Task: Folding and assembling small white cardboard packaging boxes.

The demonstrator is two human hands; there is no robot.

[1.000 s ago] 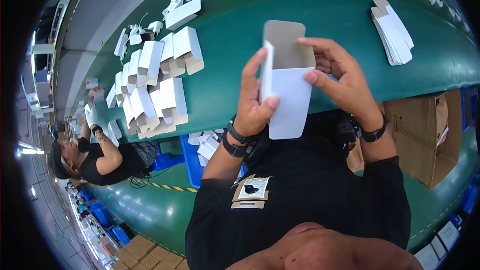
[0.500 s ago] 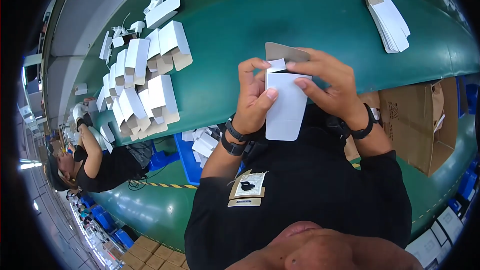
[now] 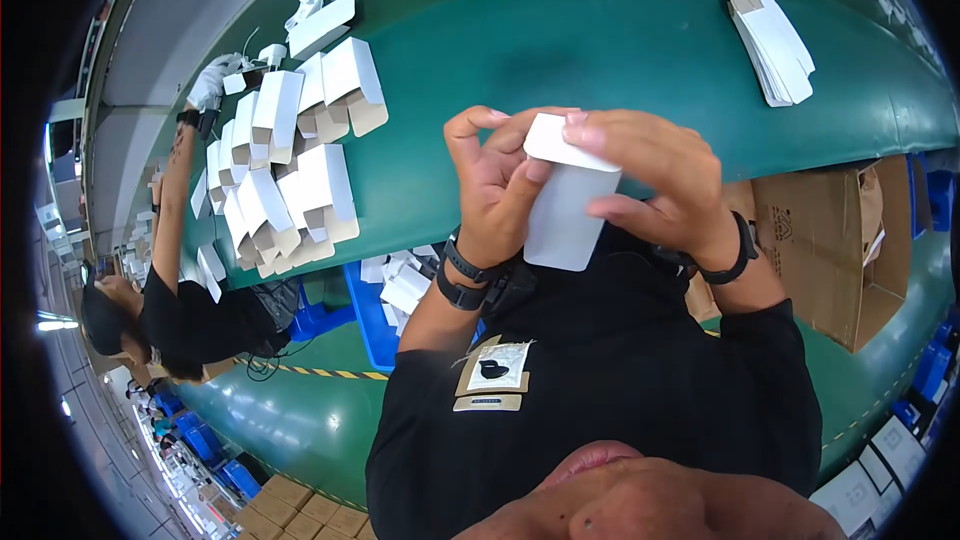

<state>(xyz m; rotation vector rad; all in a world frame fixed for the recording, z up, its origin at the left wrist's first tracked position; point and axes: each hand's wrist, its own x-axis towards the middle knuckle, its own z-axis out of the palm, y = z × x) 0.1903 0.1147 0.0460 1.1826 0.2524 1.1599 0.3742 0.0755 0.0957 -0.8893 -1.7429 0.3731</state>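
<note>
A small white carton [image 3: 568, 218] is upright between my hands in front of my chest, its top flap folded down over the end. My left hand [image 3: 492, 180] grips the carton's left edge, thumb on the near face, with one finger raised off it. My right hand [image 3: 665, 175] has its fingertips on the top flap and its thumb near the right edge. To the left, several white cartons [image 3: 265, 205] with grey-brown insides stand open in rows on the green table [image 3: 600, 30]. A stack of flat white cartons [image 3: 773, 45] lies at the far right.
White chargers with cables [image 3: 300, 10] lie at the far left. Below the table edge are a blue bin [image 3: 372, 325] of white pieces and a large brown cardboard box [image 3: 820, 240]. At left, a co-worker's gloved hand [image 3: 210, 83] reaches over the table.
The carton's raised top flap has come down over its open end, under my right fingers. My left index finger has lifted off the carton. The co-worker's arm has stretched out toward the chargers.
</note>
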